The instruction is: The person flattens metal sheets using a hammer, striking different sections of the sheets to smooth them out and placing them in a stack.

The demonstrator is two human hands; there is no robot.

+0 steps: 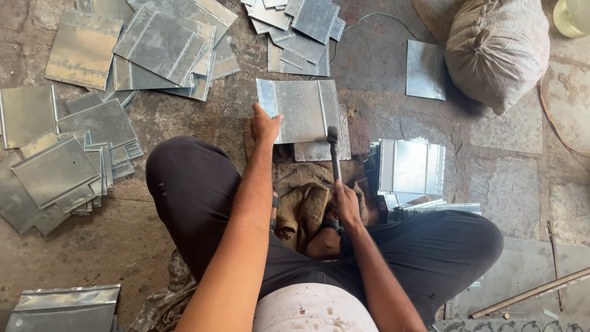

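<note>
the left hand [265, 126] is pressing flat, fingers together, on the near left corner of the grey rectangular folded metal sheet [301, 110]. the right hand [345, 204] is gripping a dark-headed hammer [334, 150], its head touching that sheet's near right edge.

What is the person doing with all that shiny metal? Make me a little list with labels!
Place: stone floor, person sitting cross-legged
Left hand: presses down the metal sheet by its left edge
Right hand: grips a hammer, head resting on the sheet's right fold
Under the knees: brown sackcloth
Around: sheet piles, a stuffed sack, a metal rod
</note>
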